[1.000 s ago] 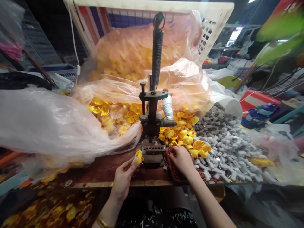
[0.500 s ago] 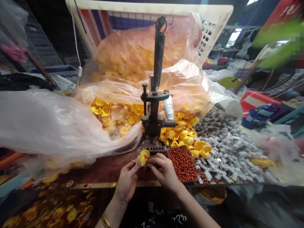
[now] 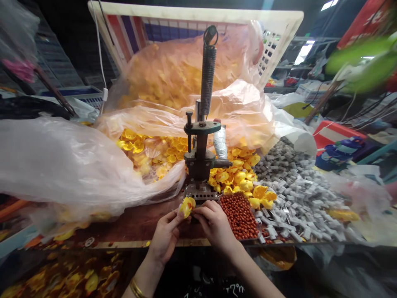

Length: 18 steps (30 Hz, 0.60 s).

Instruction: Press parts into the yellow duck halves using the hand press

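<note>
- Head view, progress: one yellow piece (image 3: pixel 187 207) is in hand, held up in front of the press (image 3: pixel 201 169) and not set in it; by the look of it, work on this piece is partway.
- Much seems left: loose yellow pieces (image 3: pixel 240 176) lie heaped beside the press, with grey blocks (image 3: pixel 297 203) and red beads (image 3: pixel 240 215) plentiful to their right. Whether the yellow pieces below the table edge (image 3: pixel 136 243) are finished cannot be told.
- Left hand (image 3: pixel 166 234): comes up from below, thumb and fingers pinching the yellow piece at its left side.
- Right hand (image 3: pixel 215 223): angles in from the lower right, fingers bent and bunched just beside the piece; whether they grip something small cannot be told.
</note>
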Available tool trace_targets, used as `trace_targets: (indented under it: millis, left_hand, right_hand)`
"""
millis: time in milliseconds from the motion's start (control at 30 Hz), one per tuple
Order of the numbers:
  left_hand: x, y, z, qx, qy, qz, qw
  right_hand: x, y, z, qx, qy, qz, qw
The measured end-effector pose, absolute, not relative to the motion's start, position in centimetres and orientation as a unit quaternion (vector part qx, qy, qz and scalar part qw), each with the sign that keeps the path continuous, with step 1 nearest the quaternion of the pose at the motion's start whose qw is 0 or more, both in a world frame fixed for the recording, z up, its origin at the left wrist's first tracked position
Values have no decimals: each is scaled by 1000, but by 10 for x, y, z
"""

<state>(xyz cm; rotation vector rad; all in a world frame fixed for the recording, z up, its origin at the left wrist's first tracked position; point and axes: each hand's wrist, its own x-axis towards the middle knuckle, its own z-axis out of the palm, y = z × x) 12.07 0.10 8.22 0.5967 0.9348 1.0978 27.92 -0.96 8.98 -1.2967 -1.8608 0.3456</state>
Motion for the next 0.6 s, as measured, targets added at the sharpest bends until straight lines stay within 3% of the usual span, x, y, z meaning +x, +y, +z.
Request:
trace_targets:
  millis: [267,333,467,533,600]
  left_hand:
    - [135,77,56,579,484,455,473]
    - [136,89,54,649,464,408,444]
    - [136,94,62,746,422,346,381]
    - [136,93,69,772,415,321,359]
    - [137,92,74,783,412,308,349]
  right_hand:
    - [303,47,66,-680,-677,81,268]
    - [331,64,77,-700,-628,89,329]
    - [380,125,143,-643,-493,147,567]
    - [387,157,190,-581,-490,278,587]
    - [384,176,232,-535,-532,289,589]
